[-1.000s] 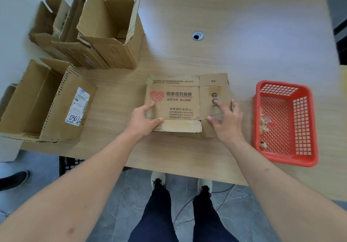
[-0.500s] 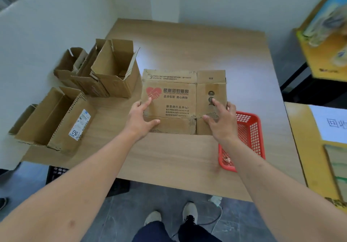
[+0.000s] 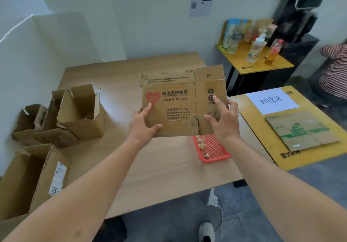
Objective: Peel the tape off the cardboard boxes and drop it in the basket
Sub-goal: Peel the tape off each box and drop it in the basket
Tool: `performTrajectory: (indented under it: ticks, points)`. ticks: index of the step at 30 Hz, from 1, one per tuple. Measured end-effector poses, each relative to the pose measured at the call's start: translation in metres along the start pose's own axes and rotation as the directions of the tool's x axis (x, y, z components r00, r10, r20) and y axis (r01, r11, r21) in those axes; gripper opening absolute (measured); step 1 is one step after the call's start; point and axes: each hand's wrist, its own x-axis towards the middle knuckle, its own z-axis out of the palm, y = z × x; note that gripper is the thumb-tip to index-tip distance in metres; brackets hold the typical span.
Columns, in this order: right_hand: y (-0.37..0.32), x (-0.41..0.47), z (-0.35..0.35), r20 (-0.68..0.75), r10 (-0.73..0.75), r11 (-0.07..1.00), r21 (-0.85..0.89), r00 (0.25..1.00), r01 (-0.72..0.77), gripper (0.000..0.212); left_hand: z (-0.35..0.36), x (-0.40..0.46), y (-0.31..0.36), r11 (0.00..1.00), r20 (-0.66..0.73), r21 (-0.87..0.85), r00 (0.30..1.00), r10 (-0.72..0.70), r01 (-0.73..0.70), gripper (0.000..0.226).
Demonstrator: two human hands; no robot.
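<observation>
Nearest the front edge of the tabletop (image 3: 169, 176), at its left corner, I see an open cardboard box with a white label (image 3: 43, 174) lying on its side. My two hands sit apart, each clamped on one side of the flattened cardboard box (image 3: 180, 102), which I hold upright in the air above the middle of the tabletop, printed face toward me. My left hand (image 3: 141, 127) grips its lower left edge, thumb across the bottom flap and forefinger pointing up beside the red heart print. My right hand (image 3: 223, 121) grips the lower right part, fingers spread over the narrow right panel and thumb on the front. Just under the held box, by the right edge of the tabletop, the red basket (image 3: 212, 153) rests on the wood, partly hidden by my right wrist, with a few crumpled bits of tape (image 3: 201, 143) inside it. Along the left edge, farther back, a cluster of open cardboard boxes (image 3: 75, 114) stands together, flaps up. To the right, apart from the tabletop, a yellow table (image 3: 262, 129) carries a white paper sign (image 3: 272, 101) and a flat piece of cardboard with green print (image 3: 302, 131). Beyond it, a second yellow table (image 3: 251, 59) holds several bottles (image 3: 257, 50) near the wall. At the far right edge of view I can make out a person in a striped top (image 3: 334, 70).
</observation>
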Motion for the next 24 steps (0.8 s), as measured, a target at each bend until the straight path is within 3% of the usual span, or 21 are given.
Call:
performTrajectory:
  ticks: [12,19,24]
  points:
    - [0.098,-0.03,-0.106,-0.186,0.173,0.981,-0.055,0.967,-0.186,0.084,0.112,-0.011,0.091,0.99,0.166,-0.038,0.976,0.143,-0.139,0.1]
    - [0.202,-0.028,-0.181,-0.195,0.228,0.971,-0.022,0.954,-0.237,0.088,0.217,-0.037,0.157,0.984,0.205,-0.176,0.977,0.052,-0.015,0.111]
    - [0.277,-0.027,-0.229,-0.223,0.259,0.963,-0.012,0.94,-0.268,0.089,0.292,-0.055,0.201,0.983,0.225,-0.183,0.974,0.039,0.003,0.113]
